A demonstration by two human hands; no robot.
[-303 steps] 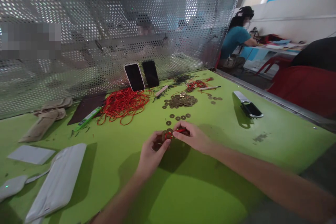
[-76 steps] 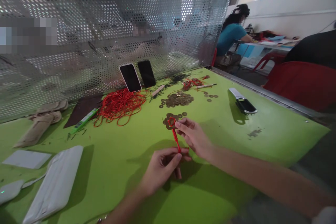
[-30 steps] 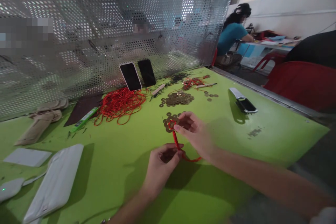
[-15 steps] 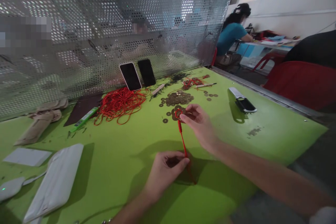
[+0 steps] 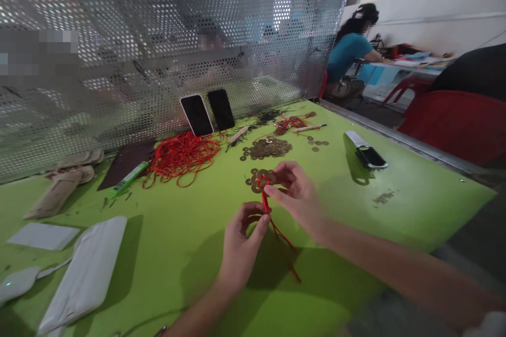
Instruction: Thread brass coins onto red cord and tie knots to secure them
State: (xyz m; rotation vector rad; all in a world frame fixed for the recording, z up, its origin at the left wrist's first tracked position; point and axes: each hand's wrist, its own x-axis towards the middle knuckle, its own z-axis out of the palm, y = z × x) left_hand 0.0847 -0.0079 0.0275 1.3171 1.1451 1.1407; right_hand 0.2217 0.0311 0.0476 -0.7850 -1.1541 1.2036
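Observation:
Between both hands is a coin charm (image 5: 264, 175), a ring of brass-coloured coins with holes, tied together with red cord. My right hand (image 5: 295, 195) pinches the coin cluster at its right side. Thumb and fingers of my left hand (image 5: 247, 234) are closed on the red cord (image 5: 265, 202) just below the coins, at the lower end of its thick knotted stretch. Two loose cord tails hang from there toward the lower right. Behind the charm lies a pile of loose coins (image 5: 271, 147).
A heap of red cord (image 5: 184, 155), a green-handled cutter (image 5: 130, 178) and two phones (image 5: 196, 116) lie toward the perforated metal screen (image 5: 158, 37). A white power bank-like case (image 5: 85, 274) is at left, a black-and-silver tool (image 5: 366, 151) at right. Another person (image 5: 350, 52) sits beyond.
My left hand has moved up the cord from its lower part to just under the coins. The charm and my right hand have shifted slightly left and down; the cord tails now hang apart.

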